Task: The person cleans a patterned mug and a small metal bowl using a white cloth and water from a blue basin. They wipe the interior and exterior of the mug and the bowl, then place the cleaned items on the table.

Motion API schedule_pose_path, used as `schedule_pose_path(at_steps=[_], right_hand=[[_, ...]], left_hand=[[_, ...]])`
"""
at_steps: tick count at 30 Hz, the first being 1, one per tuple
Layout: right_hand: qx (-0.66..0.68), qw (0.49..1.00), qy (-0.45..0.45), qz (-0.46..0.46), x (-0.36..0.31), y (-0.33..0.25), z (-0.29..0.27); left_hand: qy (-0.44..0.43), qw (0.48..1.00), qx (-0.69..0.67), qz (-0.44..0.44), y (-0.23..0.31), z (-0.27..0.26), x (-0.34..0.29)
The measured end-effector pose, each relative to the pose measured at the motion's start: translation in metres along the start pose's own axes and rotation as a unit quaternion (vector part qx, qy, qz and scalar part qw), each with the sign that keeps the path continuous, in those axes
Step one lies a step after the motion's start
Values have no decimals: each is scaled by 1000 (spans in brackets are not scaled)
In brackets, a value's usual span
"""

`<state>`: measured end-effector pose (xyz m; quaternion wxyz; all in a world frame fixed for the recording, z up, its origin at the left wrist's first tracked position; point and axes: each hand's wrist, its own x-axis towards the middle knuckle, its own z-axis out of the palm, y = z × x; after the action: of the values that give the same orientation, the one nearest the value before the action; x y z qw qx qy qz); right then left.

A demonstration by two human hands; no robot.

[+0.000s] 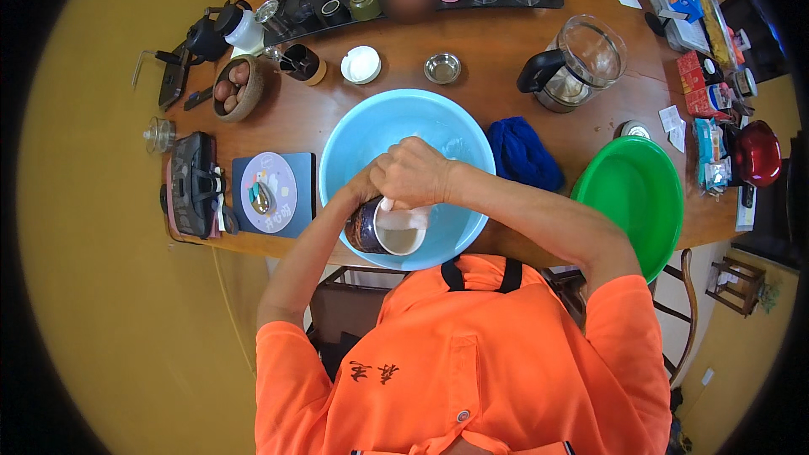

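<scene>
Knuckles up and thumb side turned in, the right hand (415, 172) is clenched tightly above the near half of the pale blue basin (451, 122); what its palm encloses is hidden, though a small white tip shows just beneath it. The left hand (363, 188) is largely covered by the right one and comes in from the left of the basin, against the upper side of the mug (363, 230); I cannot tell how far it is curled or how firmly it grips. The mug lies tilted over the near left part of the basin, within its outline, its mouth facing the person and slightly to the right. Its outside is dark with a faint pattern, its inside whitish, and a soft, crumpled white piece (407, 220) fills the upper part of the mouth. Glints on the basin's inside look like water. The basin sits at the near edge of the brown desk (493, 67). Just to the right of the basin lies a bunched dark blue cloth (524, 154), and farther right stands a green basin (634, 202). Beyond the basin are a small metal bowl (442, 68) and, left of that, a white dish (361, 65); a glass pitcher (581, 67) with a black handle stands beyond it to the right. A round, pale purple mat (282, 181) lies left of the basin.
</scene>
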<state>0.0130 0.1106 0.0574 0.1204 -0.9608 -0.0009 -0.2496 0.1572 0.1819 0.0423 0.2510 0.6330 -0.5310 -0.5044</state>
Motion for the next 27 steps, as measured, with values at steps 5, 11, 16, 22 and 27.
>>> schedule_pose_path(at_steps=[5, 11, 16, 22, 27], right_hand=[[78, 979, -21, 187, -11, -2, 4], [131, 933, -158, 295, -22, 3, 10], [243, 890, -96, 374, -55, 13, 55], [479, 700, -17, 529, -64, -11, 53], [594, 577, 63, 557, -66, -13, 61]], left_hand=[[81, 990, -70, -95, 4, 9, -5], [54, 996, -29, -66, -13, -11, -3], [227, 973, -27, 24, 20, -3, -11], [354, 914, 72, 183, 37, 9, -18], [371, 878, 54, 298, 39, 13, -21]])
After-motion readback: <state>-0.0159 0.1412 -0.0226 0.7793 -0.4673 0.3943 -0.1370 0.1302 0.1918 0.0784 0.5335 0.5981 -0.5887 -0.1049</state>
